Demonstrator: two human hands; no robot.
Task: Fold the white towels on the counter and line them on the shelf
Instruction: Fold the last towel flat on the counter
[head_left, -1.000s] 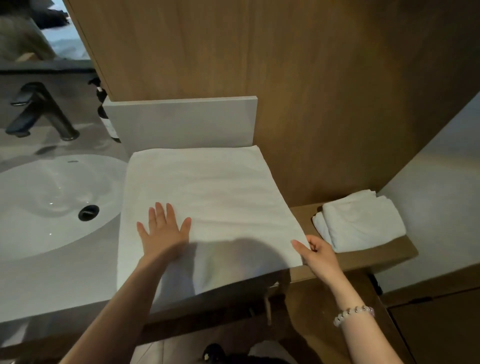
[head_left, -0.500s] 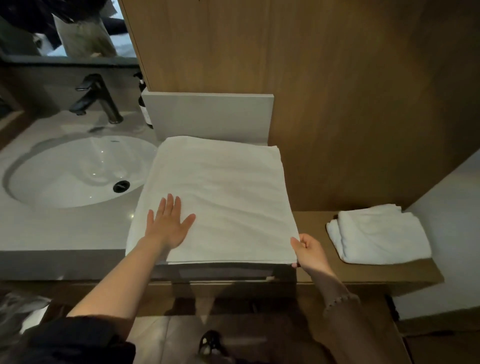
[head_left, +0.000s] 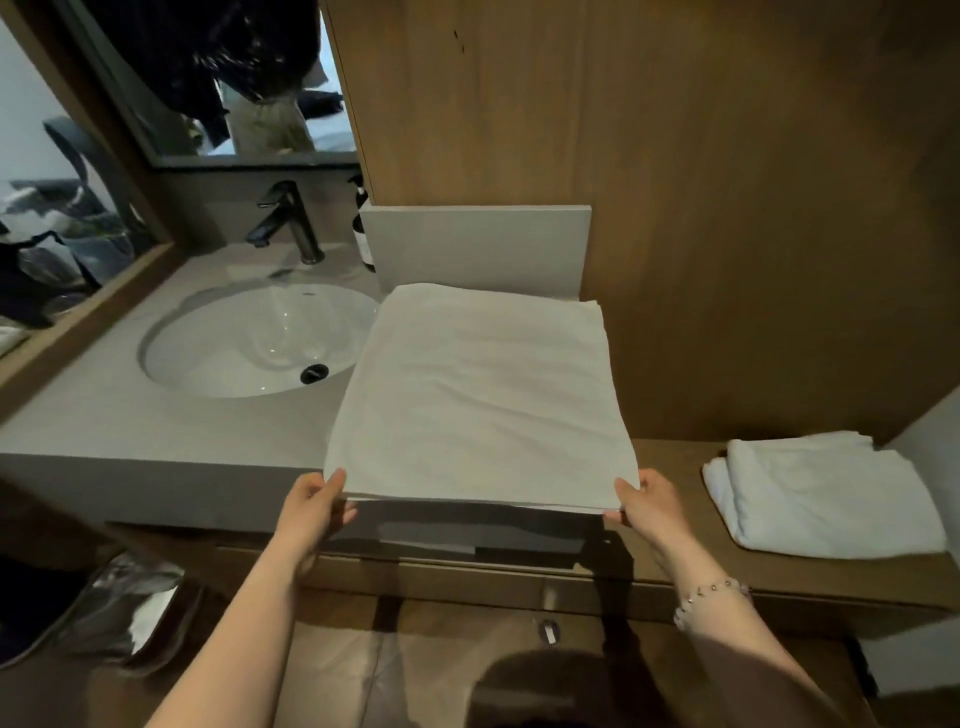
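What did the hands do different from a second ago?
The left hand slid off the top of the big towel to its near left corner and pinches it. The right hand still holds the near right corner. The folded towel stayed on the shelf.

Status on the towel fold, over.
Left grip and right grip pinch the towel by its near corners. Towel spread on counter. Folded towel on shelf, nothing in the way.

The towel (head_left: 480, 395) lies on the surface (head_left: 156, 431) right of the sink (head_left: 260, 340) (a folded towel (head_left: 826, 499) sits on the shelf (head_left: 670, 457) farther right).
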